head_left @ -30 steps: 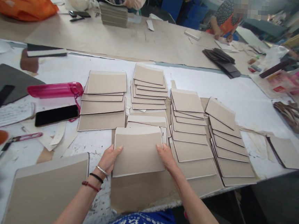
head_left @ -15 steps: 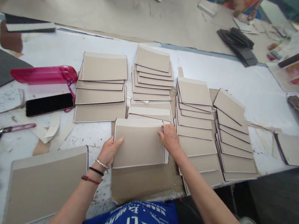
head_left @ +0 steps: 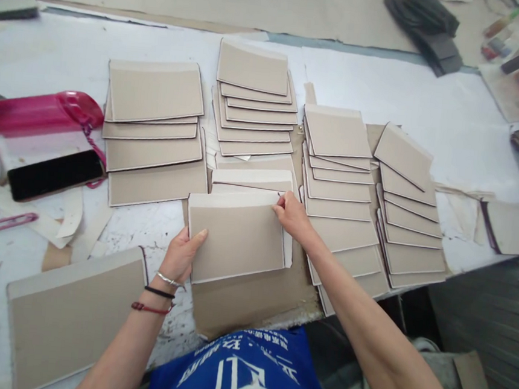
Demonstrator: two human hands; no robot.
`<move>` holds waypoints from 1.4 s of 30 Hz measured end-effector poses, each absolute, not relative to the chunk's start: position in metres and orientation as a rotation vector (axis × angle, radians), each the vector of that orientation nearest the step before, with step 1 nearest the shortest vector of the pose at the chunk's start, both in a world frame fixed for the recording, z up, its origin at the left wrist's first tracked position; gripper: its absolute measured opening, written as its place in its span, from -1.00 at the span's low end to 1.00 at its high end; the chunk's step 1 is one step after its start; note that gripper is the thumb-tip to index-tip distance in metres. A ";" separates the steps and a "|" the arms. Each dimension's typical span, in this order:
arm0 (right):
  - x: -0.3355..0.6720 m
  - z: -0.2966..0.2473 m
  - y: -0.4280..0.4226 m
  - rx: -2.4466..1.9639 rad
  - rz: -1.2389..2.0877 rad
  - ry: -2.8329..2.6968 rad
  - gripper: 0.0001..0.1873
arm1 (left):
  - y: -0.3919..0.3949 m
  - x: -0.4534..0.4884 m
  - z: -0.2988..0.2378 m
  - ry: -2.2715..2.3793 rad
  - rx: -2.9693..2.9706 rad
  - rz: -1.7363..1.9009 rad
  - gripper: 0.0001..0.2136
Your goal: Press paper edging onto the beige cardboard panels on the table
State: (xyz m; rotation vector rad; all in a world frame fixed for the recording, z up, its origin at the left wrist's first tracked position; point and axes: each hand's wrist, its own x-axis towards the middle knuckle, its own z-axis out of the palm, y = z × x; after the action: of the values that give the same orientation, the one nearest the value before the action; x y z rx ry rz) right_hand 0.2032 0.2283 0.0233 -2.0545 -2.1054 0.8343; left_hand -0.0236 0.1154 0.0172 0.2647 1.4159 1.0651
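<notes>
A beige rectangular panel (head_left: 237, 241) with a pale strip along its top and dark thin edges lies in front of me on a brown board (head_left: 250, 305). My left hand (head_left: 184, 251) grips the panel's left edge, thumb on top and fingers underneath. At the upper right corner my right hand (head_left: 292, 212) pinches the panel's edge with thumb and forefinger; a small dark bit shows by the fingertips. Behind it, another pale-topped panel (head_left: 252, 177) lies partly covered. To the left of my left arm rests a larger beige panel (head_left: 73, 317).
Overlapping stacks of beige panels stand behind and to the right: far left (head_left: 154, 91), middle (head_left: 252, 67), right (head_left: 337, 132) and far right (head_left: 403, 152). A black phone (head_left: 56, 175), a pink case (head_left: 34, 114) and a utility knife (head_left: 2, 223) lie left. Dark pieces (head_left: 424, 27) lie at the back.
The camera view has shifted, so the table's things sit higher and further left. Both hands keep their hold on the panel; the right fingers stay at its upper right corner.
</notes>
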 end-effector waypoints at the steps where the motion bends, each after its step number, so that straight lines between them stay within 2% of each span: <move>1: 0.204 0.023 0.229 -2.055 0.837 -2.101 -0.93 | 0.116 -0.024 0.017 1.411 0.265 1.062 -0.46; 9: 0.204 0.019 0.233 -2.118 0.827 -2.085 -0.95 | 0.117 -0.025 0.017 1.359 0.256 1.042 -0.44; 33: 0.193 0.032 0.229 -2.256 0.735 -2.203 -0.85 | 0.119 -0.026 0.022 1.419 0.294 0.966 -0.36; 42: 0.187 0.026 0.223 -2.259 0.568 -2.274 -0.83 | 0.119 -0.024 0.022 1.437 0.300 0.982 -0.37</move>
State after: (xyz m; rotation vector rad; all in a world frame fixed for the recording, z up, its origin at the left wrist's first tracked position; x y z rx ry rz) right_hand 0.1873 0.2227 0.0255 -2.2591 -2.2736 0.5677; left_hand -0.0236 0.1191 0.0222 0.3001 1.4371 0.9820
